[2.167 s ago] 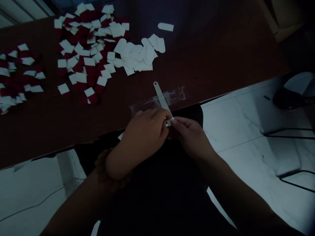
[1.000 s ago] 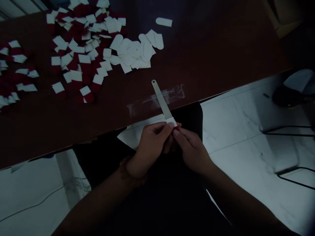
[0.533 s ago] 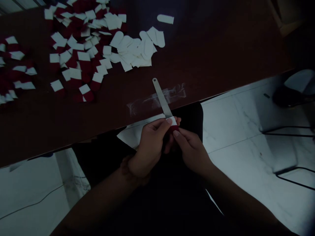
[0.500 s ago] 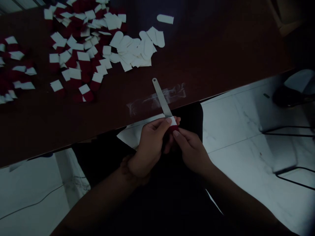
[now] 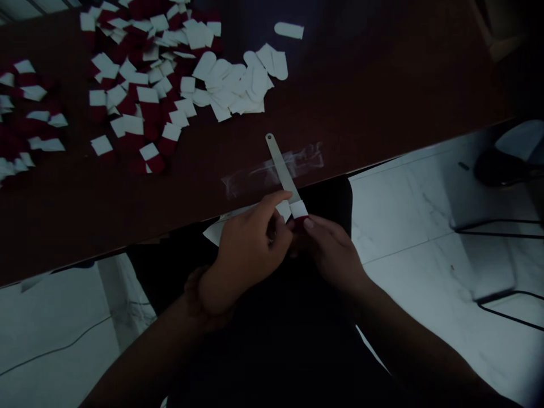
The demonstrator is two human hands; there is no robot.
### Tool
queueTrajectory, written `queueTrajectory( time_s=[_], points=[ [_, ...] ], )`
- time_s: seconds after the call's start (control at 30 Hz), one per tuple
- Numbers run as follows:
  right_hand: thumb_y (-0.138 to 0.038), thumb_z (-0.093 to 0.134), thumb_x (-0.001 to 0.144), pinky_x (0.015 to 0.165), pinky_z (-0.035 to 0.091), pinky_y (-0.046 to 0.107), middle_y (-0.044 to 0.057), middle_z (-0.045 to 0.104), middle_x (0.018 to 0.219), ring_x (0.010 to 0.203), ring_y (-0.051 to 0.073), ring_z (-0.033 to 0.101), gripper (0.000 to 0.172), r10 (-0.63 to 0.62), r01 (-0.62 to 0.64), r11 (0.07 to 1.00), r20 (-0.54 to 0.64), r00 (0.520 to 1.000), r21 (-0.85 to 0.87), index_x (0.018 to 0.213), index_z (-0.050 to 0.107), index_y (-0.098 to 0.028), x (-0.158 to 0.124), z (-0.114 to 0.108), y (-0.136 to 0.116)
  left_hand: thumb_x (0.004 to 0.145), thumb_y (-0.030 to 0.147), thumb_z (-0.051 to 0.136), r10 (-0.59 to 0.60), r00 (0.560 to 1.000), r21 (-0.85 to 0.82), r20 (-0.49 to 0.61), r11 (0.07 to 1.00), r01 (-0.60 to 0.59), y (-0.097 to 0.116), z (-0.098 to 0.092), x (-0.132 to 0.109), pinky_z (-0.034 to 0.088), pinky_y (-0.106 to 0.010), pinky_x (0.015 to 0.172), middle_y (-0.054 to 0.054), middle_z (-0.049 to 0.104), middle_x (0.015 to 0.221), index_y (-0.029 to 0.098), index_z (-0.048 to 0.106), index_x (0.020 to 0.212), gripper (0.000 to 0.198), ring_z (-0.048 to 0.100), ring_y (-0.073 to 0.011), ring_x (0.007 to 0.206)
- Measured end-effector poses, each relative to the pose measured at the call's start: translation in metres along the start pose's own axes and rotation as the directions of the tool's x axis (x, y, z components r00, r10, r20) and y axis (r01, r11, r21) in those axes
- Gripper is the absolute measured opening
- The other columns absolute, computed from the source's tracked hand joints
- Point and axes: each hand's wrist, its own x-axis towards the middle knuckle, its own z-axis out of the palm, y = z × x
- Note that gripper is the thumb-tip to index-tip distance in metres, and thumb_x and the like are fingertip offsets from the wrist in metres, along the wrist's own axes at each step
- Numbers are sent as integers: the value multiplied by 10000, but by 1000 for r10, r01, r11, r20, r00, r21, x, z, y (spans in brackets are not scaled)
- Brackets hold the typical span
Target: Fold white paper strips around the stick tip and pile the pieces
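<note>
A flat pale strip [image 5: 278, 164] with a hole at its far end lies across the table edge and sticks out towards me. At its near end sits a small red-and-white fabric piece [image 5: 299, 209], white part towards the strip. My right hand [image 5: 335, 246] pinches the red part of this piece between thumb and fingers. Just left of it is my left hand [image 5: 250, 249], its index finger stretched towards the strip and its thumb apart from it. No object shows in the left hand; its lower fingers are partly hidden.
Clear tape [image 5: 308, 156] crosses the strip on the dark table [image 5: 382, 85]. White round-ended pieces [image 5: 233, 85] lie in a heap beyond, one apart. Many red-and-white pieces [image 5: 148, 96] are piled at the left. Black metal legs [image 5: 501, 224] stand on the floor at right.
My left hand has let go of the piece's white part and drawn back left, its index finger lifting and straightening. My right hand still holds the red part. The view has shifted slightly.
</note>
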Motion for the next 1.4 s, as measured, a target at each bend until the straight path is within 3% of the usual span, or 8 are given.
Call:
queueTrajectory(
  time_s=[0.13,0.3,0.4,0.47,0.77,1.03,1.17,1.4],
  points=[
    [-609,472,1017,607,563,338,77,763,812,755,235,740,491,-10,0,988,64,998,155,967,742,-203,4,-1,17,917,161,538,-5,998,23,56,1000,3,0,3,9,463,-274,626,13,752,833,199,688,1273,387,647,-132,639],
    [-545,548,1031,746,589,373,70,770,953,859,226,734,370,-220,221,975,41,975,-22,1138,717,-235,-3,-3,42,930,147,523,43,998,13,41,999,-44,-4,5,8,505,-285,695,-5,792,895,209,711,1274,397,714,-157,749],
    [-504,520,1061,799,589,379,62,760,972,876,212,723,341,-282,281,953,10,959,-108,1124,726,-240,-2,-5,48,939,153,524,93,995,41,22,995,-94,-8,7,6,536,-307,766,-42,813,1048,207,721,1282,399,747,-189,882],
    [-510,503,1067,812,590,380,59,755,963,873,208,719,360,-300,297,946,3,954,-133,1112,730,-235,2,-6,46,939,157,529,106,994,67,7,992,-106,-11,8,6,542,-310,768,-45,811,1028,206,716,1304,413,745,-191,872],
    [-555,513,1047,791,590,372,55,744,921,858,206,703,382,-267,255,936,-18,964,-243,1062,739,-247,9,-4,35,944,172,527,90,996,96,-3,991,-89,-9,7,6,524,-290,707,-38,780,912,199,712,1289,392,710,-178,778],
    [-498,534,1055,767,579,336,34,726,914,830,177,691,312,-239,234,959,-15,971,-158,1036,730,-255,6,1,27,905,150,541,-61,997,-37,54,997,63,2,1,13,453,-273,608,40,660,677,204,693,1192,329,599,-134,575],
    [-523,534,1048,735,583,337,43,728,884,823,188,689,340,-212,207,966,-19,977,-153,1040,724,-242,2,4,23,890,138,554,-103,990,-90,100,990,112,3,-3,16,439,-273,597,47,659,678,221,682,1193,339,576,-130,560],
    [-485,580,1003,701,590,323,45,741,859,834,209,724,304,-59,60,998,-54,997,25,973,724,-219,13,7,8,911,149,555,-119,984,-104,130,986,133,0,-3,17,402,-269,568,53,660,672,228,683,1188,315,554,-121,537]
  ],
)
